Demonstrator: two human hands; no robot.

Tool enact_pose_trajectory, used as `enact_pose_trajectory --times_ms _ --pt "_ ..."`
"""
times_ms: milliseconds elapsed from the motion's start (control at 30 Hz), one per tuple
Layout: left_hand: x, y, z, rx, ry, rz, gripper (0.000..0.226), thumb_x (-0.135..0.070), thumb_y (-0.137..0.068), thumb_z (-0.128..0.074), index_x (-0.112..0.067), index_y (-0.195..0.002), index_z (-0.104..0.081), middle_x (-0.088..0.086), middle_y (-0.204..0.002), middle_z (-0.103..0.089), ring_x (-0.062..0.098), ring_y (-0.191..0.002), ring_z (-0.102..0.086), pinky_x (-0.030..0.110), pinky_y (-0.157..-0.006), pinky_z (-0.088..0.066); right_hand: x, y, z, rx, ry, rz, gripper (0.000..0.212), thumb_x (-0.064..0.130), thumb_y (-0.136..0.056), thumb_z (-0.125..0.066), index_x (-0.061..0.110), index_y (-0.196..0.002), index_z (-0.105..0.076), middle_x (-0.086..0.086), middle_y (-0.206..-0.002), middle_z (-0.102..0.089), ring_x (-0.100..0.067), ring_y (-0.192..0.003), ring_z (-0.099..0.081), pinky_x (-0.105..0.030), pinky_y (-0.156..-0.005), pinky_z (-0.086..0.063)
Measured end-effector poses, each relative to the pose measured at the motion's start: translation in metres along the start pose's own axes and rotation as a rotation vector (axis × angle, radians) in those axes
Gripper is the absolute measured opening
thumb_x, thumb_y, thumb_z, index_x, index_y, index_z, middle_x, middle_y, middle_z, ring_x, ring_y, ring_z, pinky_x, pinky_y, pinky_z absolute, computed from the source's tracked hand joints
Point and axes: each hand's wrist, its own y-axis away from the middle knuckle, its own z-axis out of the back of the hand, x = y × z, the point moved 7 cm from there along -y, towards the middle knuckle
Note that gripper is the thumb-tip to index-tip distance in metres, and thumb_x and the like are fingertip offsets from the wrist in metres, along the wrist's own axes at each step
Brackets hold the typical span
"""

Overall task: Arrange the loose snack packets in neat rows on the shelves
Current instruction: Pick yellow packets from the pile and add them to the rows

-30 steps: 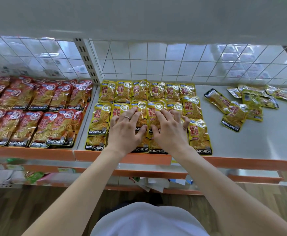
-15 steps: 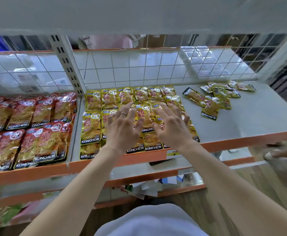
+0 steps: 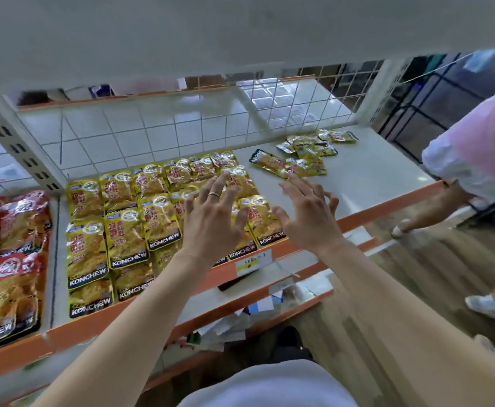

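Observation:
Yellow snack packets (image 3: 123, 227) lie in overlapping rows on the white shelf (image 3: 372, 177), filling its left half. My left hand (image 3: 211, 218), a ring on one finger, hovers above the right end of those rows with its fingers spread and holds nothing. My right hand (image 3: 308, 212) is raised beside it over the rows' right edge, fingers straight and apart, also holding nothing. A loose heap of yellow packets (image 3: 308, 157) lies at the back right of the shelf, beyond my right hand.
Red snack packets (image 3: 8, 254) fill the neighbouring bay on the left, behind a slotted upright (image 3: 20, 148). A wire grid (image 3: 164, 133) backs the shelf, and an orange lip (image 3: 393, 204) edges its front. A person in pink (image 3: 481, 148) stands close at the right.
Both hands have lifted off the yellow rows and shifted right, fingers spreading. My view has swung right and tilted, bringing the person in pink into sight.

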Motion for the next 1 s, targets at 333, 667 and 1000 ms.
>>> enact_pose_trajectory --times_ms 333,667,1000 --pt "-0.056 -0.044 -0.04 0.026 0.0 -0.034 0.051 -0.049 -0.095 -0.041 -0.02 -0.135 -0.055 0.002 -0.16 -0.034 0.024 -0.147 -0.029 0.049 -0.112 -0.021 -0.082 -0.022 0.008 0.017 0.0 -0.053 0.052 0.041 -0.093 -0.057 0.026 -0.141 -0.047 0.005 -0.159 -0.032 -0.019 -0.145 -0.023 -0.052 -0.112 -0.016" --pt "-0.101 -0.092 -0.084 0.093 -0.017 0.081 0.051 -0.046 -0.098 -0.04 -0.021 -0.142 -0.05 0.001 -0.16 -0.034 0.023 -0.145 -0.03 0.042 -0.112 -0.014 -0.146 -0.083 0.002 0.082 -0.022 0.034 0.049 0.033 -0.095 -0.053 0.03 -0.144 -0.045 0.007 -0.157 -0.033 -0.016 -0.142 -0.024 -0.05 -0.11 -0.016" --pt "-0.117 -0.129 -0.124 0.097 -0.078 0.358 0.032 -0.045 -0.101 -0.045 -0.017 -0.108 -0.061 -0.001 -0.143 -0.052 0.024 -0.131 -0.046 0.041 -0.097 -0.029 -0.176 -0.123 -0.037 0.404 0.089 0.184 0.053 0.046 -0.101 -0.035 0.039 -0.153 -0.025 0.02 -0.163 -0.012 -0.02 -0.15 -0.006 -0.056 -0.112 -0.015"
